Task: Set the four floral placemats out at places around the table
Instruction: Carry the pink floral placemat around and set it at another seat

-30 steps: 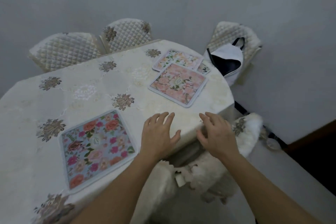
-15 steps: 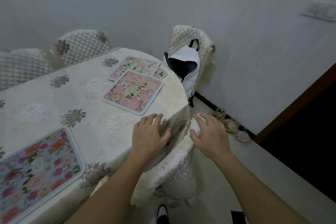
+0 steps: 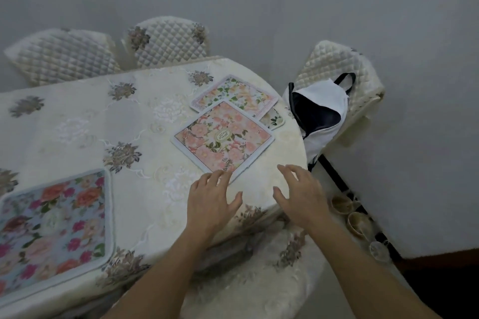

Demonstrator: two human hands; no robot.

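A pink floral placemat (image 3: 223,138) lies near the table's right end, on top of a pale green-and-peach placemat (image 3: 234,93) behind it. A corner of a third mat (image 3: 273,118) peeks out at their right. A blue placemat with red and pink roses (image 3: 51,225) lies flat at the near left edge. My left hand (image 3: 211,201) hovers open, fingertips at the pink mat's near corner. My right hand (image 3: 302,195) is open over the tablecloth (image 3: 77,122), just right of that corner, holding nothing.
Two quilted chairs (image 3: 166,41) stand behind the table and a third (image 3: 337,65) at the right end carries a white and black bag (image 3: 318,109). A cushioned seat (image 3: 259,280) is below my arms. Small shells and glass items (image 3: 357,223) lie by the wall.
Both hands have moved from the table's edge forward onto the tabletop, up to the pink mat's near corner. The view has swung back left, so more of the table shows.
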